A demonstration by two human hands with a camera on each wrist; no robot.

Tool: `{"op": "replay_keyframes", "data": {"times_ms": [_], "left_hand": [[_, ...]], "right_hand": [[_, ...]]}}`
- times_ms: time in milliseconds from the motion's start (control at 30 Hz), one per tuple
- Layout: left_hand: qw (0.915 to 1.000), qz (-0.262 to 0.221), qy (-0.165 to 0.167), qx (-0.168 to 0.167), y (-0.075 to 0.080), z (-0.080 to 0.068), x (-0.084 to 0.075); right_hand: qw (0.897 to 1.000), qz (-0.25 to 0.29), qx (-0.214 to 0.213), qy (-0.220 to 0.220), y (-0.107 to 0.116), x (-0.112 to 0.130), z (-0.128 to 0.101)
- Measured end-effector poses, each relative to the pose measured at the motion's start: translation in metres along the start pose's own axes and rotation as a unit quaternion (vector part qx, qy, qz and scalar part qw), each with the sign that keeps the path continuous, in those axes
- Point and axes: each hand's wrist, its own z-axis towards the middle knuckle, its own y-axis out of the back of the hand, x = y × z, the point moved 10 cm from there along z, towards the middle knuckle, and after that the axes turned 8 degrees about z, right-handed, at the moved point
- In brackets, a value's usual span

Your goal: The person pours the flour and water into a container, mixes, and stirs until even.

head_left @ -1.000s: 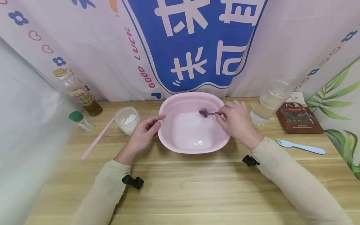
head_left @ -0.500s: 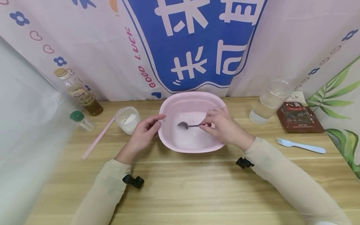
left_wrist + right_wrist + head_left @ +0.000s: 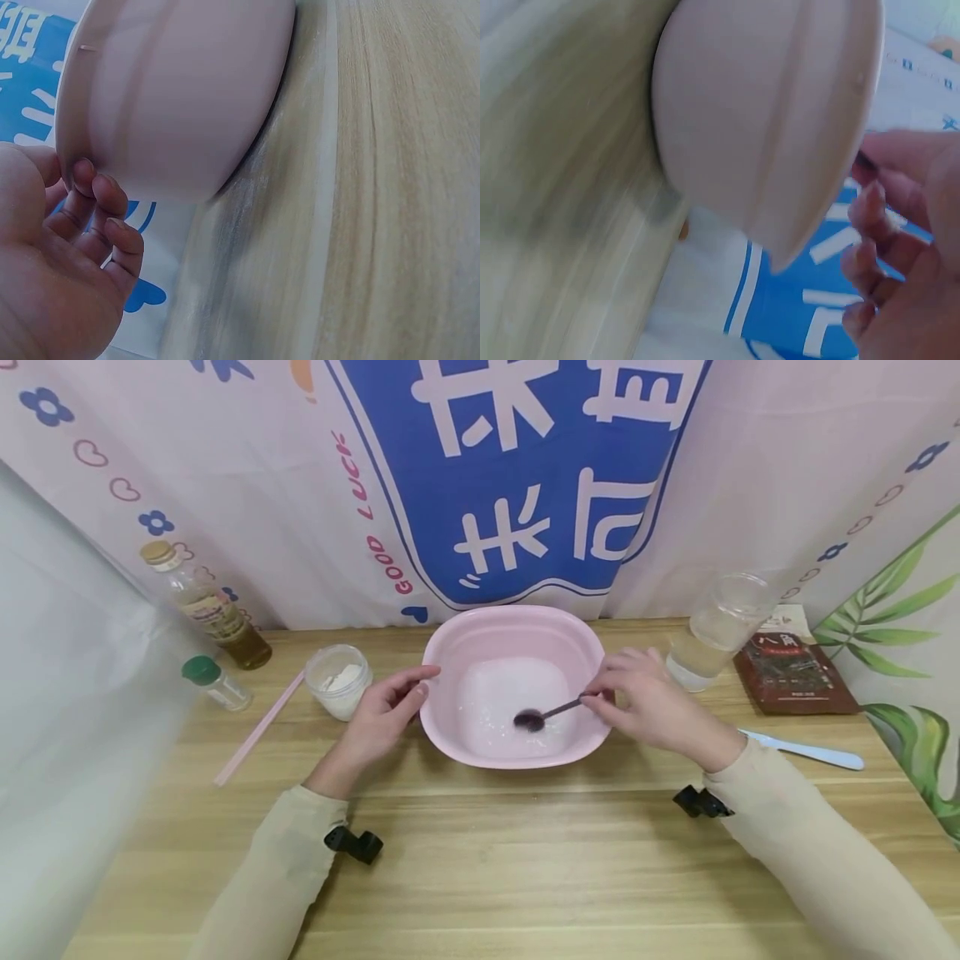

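A pink plastic basin [image 3: 517, 631] holds a whitish, shiny liquid with small bubbles in the head view. At its left rim, my left hand [image 3: 381, 720] grips the edge; the left wrist view shows the fingers [image 3: 111, 196] bent beneath the rim. Over the basin's right side, my right hand [image 3: 651, 708] pinches the handle of a dark spoon [image 3: 529, 720]. The spoon's bowl is down at the liquid, toward the near side. Only a dark bit of the handle shows in the right wrist view, between the fingers [image 3: 870, 210] and past the rim.
Left of the basin stand a jar of white powder [image 3: 341, 685], a pink stick [image 3: 260, 729], a green-capped shaker [image 3: 217, 683] and an oil bottle [image 3: 217, 618]. To the right are a cup of water [image 3: 701, 647], a dark red packet [image 3: 795, 672] and a blue fork [image 3: 813, 750].
The spoon moved from the basin's far right leftward through the liquid, then back right and toward the near side. My right hand moved with it; the left hand kept its place.
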Motion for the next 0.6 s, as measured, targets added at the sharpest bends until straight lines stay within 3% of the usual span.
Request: {"op": "replay_keyframes", "data": {"times_ms": [200, 400, 500, 600], "left_hand": [[1.0, 0.001, 0.0, 0.0, -0.001, 0.0, 0.001], [1.0, 0.002, 0.0, 0.003, -0.002, 0.0, 0.001], [1.0, 0.005, 0.002, 0.003, -0.001, 0.0, 0.001], [1.0, 0.005, 0.001, 0.005, -0.001, 0.0, 0.0]], "right_hand": [[0.994, -0.083, -0.073, -0.013, 0.015, -0.015, 0.005], [0.985, -0.13, -0.115, 0.024, 0.017, -0.012, 0.014], [0.983, -0.134, -0.115, 0.048, 0.02, -0.009, 0.014], [0.986, -0.13, -0.083, 0.054, 0.021, -0.007, 0.011]]}}
